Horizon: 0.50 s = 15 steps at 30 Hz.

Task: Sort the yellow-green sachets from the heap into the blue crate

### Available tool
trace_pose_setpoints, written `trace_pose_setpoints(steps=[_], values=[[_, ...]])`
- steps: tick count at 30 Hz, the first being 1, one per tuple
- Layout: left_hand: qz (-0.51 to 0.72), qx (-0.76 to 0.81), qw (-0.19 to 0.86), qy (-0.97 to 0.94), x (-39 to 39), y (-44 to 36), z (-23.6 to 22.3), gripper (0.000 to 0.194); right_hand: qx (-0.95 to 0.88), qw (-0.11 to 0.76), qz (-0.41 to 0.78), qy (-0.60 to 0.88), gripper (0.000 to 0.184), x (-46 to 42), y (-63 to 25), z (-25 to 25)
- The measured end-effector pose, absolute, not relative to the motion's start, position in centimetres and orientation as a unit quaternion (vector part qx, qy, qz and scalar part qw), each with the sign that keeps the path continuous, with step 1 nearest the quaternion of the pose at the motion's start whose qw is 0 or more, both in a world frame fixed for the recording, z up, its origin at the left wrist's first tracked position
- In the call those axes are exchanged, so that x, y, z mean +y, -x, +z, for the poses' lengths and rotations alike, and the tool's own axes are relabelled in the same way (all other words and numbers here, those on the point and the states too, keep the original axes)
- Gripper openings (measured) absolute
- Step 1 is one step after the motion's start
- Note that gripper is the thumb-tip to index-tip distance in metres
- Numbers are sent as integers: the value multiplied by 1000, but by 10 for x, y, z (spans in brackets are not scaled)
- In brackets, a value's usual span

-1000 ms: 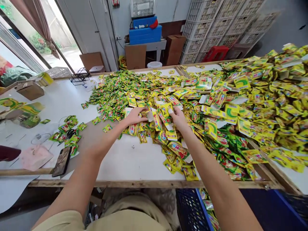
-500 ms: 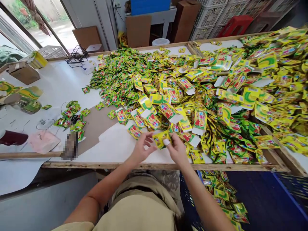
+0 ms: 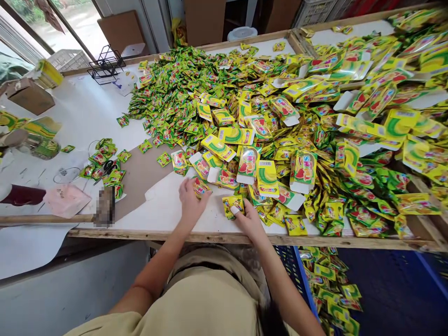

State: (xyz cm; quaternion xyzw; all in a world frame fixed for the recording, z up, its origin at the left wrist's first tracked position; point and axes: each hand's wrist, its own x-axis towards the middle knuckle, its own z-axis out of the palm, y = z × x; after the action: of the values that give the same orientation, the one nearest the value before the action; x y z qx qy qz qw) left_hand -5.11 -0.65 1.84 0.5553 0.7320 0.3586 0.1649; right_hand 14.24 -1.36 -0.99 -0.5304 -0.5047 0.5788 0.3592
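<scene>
A huge heap of small yellow-green sachets (image 3: 196,88) and flat printed cartons (image 3: 268,177) covers the white table (image 3: 87,121). My left hand (image 3: 189,201) rests near the table's front edge, fingers closed over one sachet (image 3: 201,187) at the heap's near fringe. My right hand (image 3: 248,219) pinches a small yellow sachet (image 3: 233,204) just to the right of it, holding it low over the table. Loose cartons lie directly beyond both hands.
A blue crate (image 3: 315,284) below the table's right front holds more sachets. At the left lie a phone (image 3: 104,212), scissors (image 3: 108,167) among a few sachets, a pink sheet (image 3: 66,199), a cardboard box (image 3: 30,95) and a black wire rack (image 3: 105,65).
My hands drew back from deep in the heap to the front edge. They came together on one yellow sachet, then parted; the left now reaches to another sachet.
</scene>
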Motion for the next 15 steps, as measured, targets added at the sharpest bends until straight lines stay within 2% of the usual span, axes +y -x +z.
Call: trace_pose_setpoints(steps=[2, 4, 10, 12, 15], values=[[281, 777, 142, -546, 0, 58, 15, 62, -500, 341, 595, 529, 35, -11, -142, -14], [233, 785, 152, -553, 5, 58, 12, 62, -519, 336, 586, 523, 34, -9, -141, -17], [227, 752, 190, -589, -4, 49, 14, 39, -519, 354, 588, 510, 31, -9, -143, -17], [255, 716, 208, -616, -12, 48, 15, 48, -507, 362, 591, 513, 33, -11, -148, -14], [281, 693, 215, -628, -23, 46, 15, 74, -491, 371, 585, 527, 36, -14, -154, -12]])
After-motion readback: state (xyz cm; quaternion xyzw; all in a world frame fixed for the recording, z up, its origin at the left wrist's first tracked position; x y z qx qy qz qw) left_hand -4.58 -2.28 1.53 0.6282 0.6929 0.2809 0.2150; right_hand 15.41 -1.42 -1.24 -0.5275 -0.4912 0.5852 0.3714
